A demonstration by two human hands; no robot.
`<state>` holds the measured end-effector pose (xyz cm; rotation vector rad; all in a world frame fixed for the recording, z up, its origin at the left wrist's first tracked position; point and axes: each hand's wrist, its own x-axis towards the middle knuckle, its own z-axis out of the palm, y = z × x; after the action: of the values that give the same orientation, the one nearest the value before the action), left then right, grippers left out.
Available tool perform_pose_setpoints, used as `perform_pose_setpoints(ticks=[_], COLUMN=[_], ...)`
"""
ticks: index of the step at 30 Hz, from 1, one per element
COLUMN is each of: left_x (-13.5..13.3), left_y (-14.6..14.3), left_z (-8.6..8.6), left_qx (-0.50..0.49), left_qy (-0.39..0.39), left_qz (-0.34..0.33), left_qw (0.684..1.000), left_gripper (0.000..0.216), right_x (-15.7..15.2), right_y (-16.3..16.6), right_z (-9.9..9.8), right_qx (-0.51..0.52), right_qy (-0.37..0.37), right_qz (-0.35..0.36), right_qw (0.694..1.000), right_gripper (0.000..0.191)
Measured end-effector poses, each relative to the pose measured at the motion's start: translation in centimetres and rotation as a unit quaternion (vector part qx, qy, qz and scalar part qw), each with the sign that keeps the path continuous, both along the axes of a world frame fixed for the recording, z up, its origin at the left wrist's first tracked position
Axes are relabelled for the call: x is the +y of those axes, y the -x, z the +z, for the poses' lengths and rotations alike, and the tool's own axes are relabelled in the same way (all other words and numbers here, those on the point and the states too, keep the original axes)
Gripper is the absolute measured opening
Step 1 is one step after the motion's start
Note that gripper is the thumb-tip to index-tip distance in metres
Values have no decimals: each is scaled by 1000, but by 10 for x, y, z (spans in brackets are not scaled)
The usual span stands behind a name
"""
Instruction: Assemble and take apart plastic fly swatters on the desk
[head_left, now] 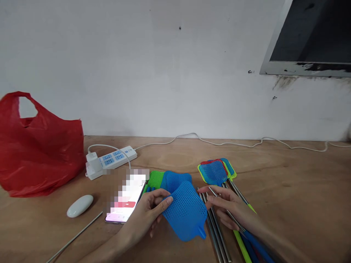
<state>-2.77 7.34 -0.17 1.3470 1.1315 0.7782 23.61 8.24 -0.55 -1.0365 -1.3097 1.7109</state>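
My left hand [155, 209] pinches the left edge of a blue perforated fly swatter head [187, 212], whose short socket points down and to the right. In my right hand [229, 206] is a thin metal rod with a blue handle [257, 245], its bare tip near the fingertips and apart from the socket. Below and between the hands lie several loose metal rods [216, 230]. Behind the left hand, more blue swatter heads [175, 179] and a green swatter head [156, 179] rest on the table. Beyond the right hand, several fly swatters with heads attached [215, 172] are piled together.
A lit phone [123, 204] lies beside my left forearm. Farther left are a white mouse [80, 206], a white power strip [120, 157] with a plugged-in charger and a red plastic bag [41, 153]. A white cable [225, 144] runs along the wall.
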Motion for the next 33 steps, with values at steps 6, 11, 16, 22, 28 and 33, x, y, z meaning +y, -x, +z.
perform_pose_setpoints(ticks=[6, 11, 16, 22, 28, 33], left_x=[4, 1, -3, 9, 28, 34], left_y=[1, 0, -2, 8, 30, 39], left_z=[-3, 3, 0, -2, 3, -2], left_qx=[-40, -82, -56, 23, 174, 314], left_qy=[-13, -67, -83, -117, -255, -336], left_qz=[16, 31, -2, 52, 151, 125], left_qw=[999, 994, 995, 992, 939, 879], left_gripper=[59, 57, 39, 39, 34, 36], right_x=[-2, 0, -4, -6, -1, -1], right_y=[-1, 0, 5, 7, 4, 5], right_z=[2, 0, 1, 4, 3, -1], right_qx=[-18, -14, -10, -8, -6, -17], right_qy=[4, 3, 22, 14, -2, -2], right_qz=[45, -9, -1, -54, -95, -75], right_qw=[999, 1000, 1000, 998, 995, 997], right_gripper=[50, 59, 59, 39, 41, 42])
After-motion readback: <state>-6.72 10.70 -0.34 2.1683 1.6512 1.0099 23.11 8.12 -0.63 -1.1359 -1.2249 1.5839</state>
